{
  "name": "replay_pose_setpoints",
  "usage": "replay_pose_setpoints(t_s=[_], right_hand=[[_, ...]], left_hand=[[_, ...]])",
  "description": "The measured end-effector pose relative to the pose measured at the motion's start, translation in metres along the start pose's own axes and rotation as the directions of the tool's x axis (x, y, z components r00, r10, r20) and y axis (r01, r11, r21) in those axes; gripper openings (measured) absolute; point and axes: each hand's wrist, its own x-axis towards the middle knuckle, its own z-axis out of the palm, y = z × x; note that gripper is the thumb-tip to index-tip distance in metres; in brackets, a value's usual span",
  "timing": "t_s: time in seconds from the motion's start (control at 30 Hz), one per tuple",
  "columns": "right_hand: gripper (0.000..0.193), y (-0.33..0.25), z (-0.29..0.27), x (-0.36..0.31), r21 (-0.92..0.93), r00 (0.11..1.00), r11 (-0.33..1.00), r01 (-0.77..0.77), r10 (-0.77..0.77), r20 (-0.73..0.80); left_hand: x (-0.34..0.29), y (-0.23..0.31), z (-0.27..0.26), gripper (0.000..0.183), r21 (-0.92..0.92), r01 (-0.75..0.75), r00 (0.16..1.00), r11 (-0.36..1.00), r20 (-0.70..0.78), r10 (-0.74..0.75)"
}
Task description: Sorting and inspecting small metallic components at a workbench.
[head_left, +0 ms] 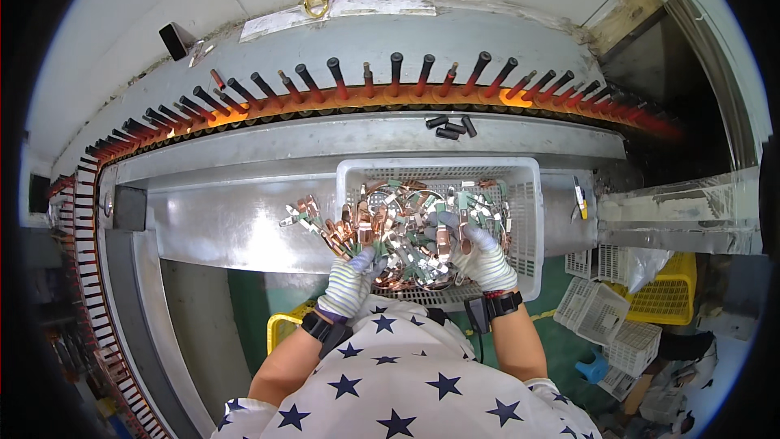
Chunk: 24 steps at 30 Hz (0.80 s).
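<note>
A white plastic basket (530,195) in front of me holds a tangle of flat copper strips (406,252) with silvery ends and green parts. My left hand (345,286), in a striped knit glove, is at the basket's near left corner, closed on copper strips (366,232) that stick up past the fingers. Another bunch of strips (307,216) fans out over the basket's left rim. My right hand (486,262), gloved alike, reaches into the right half. Its fingers are closed around a copper strip (443,242); the fingertips are partly hidden among the pieces.
Behind the basket runs a curved conveyor of upright rods (396,69), many black-capped, bending toward me on the left. Loose black caps (447,133) lie on the metal ledge. A yellow-handled cutter (580,198) rests right of the basket. Crates (597,309) stand on the floor at right.
</note>
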Motion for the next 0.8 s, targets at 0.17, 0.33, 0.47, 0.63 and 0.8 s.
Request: replay_pose_setpoints(t_s=[0.17, 0.33, 0.47, 0.63, 0.8], right_hand=[[0.068, -0.005, 0.019, -0.023, -0.053, 1.0, 0.998, -0.021, 0.021, 0.005], [0.074, 0.009, 0.0, -0.029, 0.018, 0.998, 0.998, -0.054, 0.054, -0.024], [0.049, 0.009, 0.011, -0.038, 0.124, 0.999, 0.992, -0.036, 0.03, 0.045], [0.047, 0.008, 0.009, -0.051, 0.04, 0.999, 0.999, -0.032, 0.031, 0.022], [0.067, 0.011, 0.003, -0.053, 0.014, 0.998, 0.998, -0.054, 0.053, 0.029]], left_hand=[[-0.008, -0.005, -0.006, 0.016, -0.016, 0.003, 1.0, 1.0, -0.006, -0.003], [-0.017, -0.006, -0.002, 0.016, 0.008, 0.011, 1.0, 1.0, -0.009, -0.011], [-0.02, -0.007, -0.005, 0.016, 0.024, -0.013, 1.0, 1.0, 0.024, 0.012], [-0.025, -0.009, -0.006, 0.017, 0.02, -0.01, 0.999, 1.0, 0.043, 0.009], [-0.029, -0.009, -0.003, 0.02, 0.019, 0.004, 0.998, 1.0, 0.064, -0.006]])
